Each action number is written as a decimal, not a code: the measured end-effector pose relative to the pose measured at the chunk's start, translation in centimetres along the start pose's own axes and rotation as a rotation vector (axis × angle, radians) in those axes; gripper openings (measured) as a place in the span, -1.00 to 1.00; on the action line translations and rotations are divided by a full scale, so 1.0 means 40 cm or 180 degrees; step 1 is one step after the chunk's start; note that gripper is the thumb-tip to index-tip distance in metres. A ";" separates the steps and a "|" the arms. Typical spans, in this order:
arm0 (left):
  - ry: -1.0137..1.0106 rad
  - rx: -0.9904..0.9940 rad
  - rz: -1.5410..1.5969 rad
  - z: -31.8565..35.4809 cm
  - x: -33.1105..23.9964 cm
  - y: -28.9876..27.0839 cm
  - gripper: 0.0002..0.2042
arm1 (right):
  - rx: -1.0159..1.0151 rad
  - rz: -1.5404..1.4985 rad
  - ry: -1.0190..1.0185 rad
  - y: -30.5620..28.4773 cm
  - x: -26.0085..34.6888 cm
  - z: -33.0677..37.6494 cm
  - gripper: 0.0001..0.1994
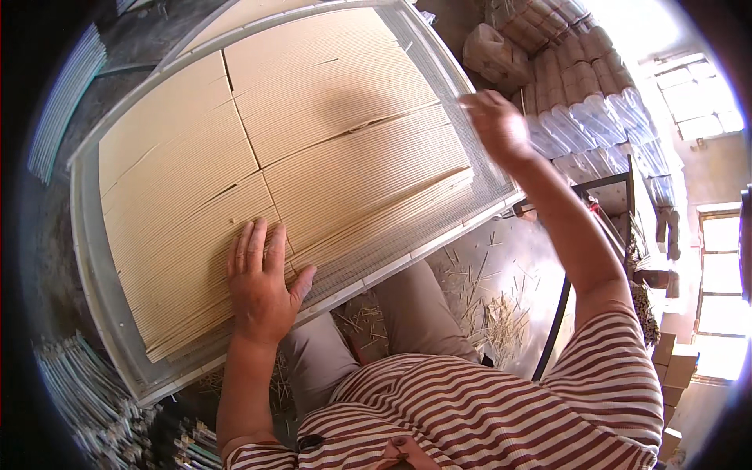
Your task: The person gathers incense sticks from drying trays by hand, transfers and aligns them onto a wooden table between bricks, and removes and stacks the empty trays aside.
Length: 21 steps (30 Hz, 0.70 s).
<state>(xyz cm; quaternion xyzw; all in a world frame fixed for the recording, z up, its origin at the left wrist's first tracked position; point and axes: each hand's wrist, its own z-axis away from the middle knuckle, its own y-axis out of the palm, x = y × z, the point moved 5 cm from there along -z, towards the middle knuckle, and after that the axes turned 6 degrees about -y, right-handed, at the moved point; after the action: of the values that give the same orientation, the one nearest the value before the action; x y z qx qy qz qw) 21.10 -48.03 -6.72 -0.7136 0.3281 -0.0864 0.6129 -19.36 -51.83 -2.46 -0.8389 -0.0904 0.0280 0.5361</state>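
Note:
A mesh tray (501, 184) with a pale rim lies tilted before me. Thin pale sticks (337, 90) cover it, laid side by side in two columns with a dark gap between them. My left hand (262, 274) rests on the near part of the left column, fingers stretched out and thumb apart. At the tray's right edge is my right hand (497, 127), raised near the stick ends. It is smeared by motion, so whether its curled fingers hold anything is unclear. A few sticks at the near edge (439, 190) of the right column lie slightly askew.
Bundles in clear wrapping (580, 94) are stacked at the far right, beside a full sack (493, 55). Broken sticks (505, 321) litter the floor. A dark metal frame (560, 313) stands by my right arm. Stacked mesh trays (86, 392) lie at lower left.

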 end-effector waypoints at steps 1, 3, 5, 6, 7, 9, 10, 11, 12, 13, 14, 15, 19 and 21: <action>-0.0040 0.0001 -0.0028 0.007 0.007 -0.004 -0.37 | 0.0029 -0.0432 -0.0375 0.005 0.146 -0.054 -0.84; -0.0044 -0.0013 -0.0025 0.005 0.003 -0.006 -0.37 | 0.0563 -0.1033 0.0155 0.073 0.246 -0.108 -0.82; 0.0014 -0.0074 0.0059 -0.005 -0.003 -0.007 -0.37 | 0.0934 -0.0553 0.0314 0.108 0.297 -0.153 -0.76; 0.0005 -0.0070 0.0046 -0.006 -0.004 -0.007 -0.37 | 0.0933 -0.0568 0.0307 0.120 0.312 -0.166 -0.76; 0.0026 -0.0073 0.0010 -0.006 -0.006 -0.007 -0.37 | 0.1077 -0.0436 0.0317 0.136 0.322 -0.176 -0.74; 0.0033 -0.0076 -0.0035 -0.004 -0.003 -0.005 -0.37 | 0.1219 -0.0313 0.0313 0.151 0.328 -0.190 -0.71; 0.0057 -0.0117 -0.0002 -0.001 -0.001 -0.005 -0.37 | 0.1371 -0.0218 0.0161 0.160 0.333 -0.197 -0.71; 0.0082 -0.0156 0.0035 0.001 0.001 -0.006 -0.37 | 0.1522 -0.0119 0.0009 0.169 0.338 -0.203 -0.71; 0.0070 -0.0146 0.0042 0.002 0.001 -0.004 -0.37 | 0.1539 -0.0123 0.0005 0.169 0.337 -0.207 -0.71; 0.0058 -0.0118 0.0049 0.003 0.001 -0.002 -0.37 | 0.1648 0.0259 -0.0233 0.170 0.339 -0.210 -0.70; 0.0048 -0.0089 0.0058 0.004 0.002 0.003 -0.37 | 0.1753 0.0640 -0.0471 0.173 0.341 -0.215 -0.69; 0.0047 -0.0078 0.0068 0.005 0.005 0.005 -0.37 | 0.1973 0.0668 -0.0226 0.180 0.328 -0.224 -0.67; 0.0029 -0.0088 0.0110 0.004 0.007 0.003 -0.37 | 0.1801 0.0537 0.0303 0.161 0.232 -0.206 -0.63; 0.0046 -0.0089 0.0104 -0.003 0.001 -0.009 -0.37 | 0.1348 0.0451 0.0583 0.128 0.128 -0.181 -0.61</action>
<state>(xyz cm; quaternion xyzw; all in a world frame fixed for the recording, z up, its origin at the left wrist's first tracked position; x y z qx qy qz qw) 21.20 -48.12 -6.36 -0.7160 0.3453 -0.0768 0.6018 -12.68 -59.46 -3.77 -0.7110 0.0256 0.0077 0.7026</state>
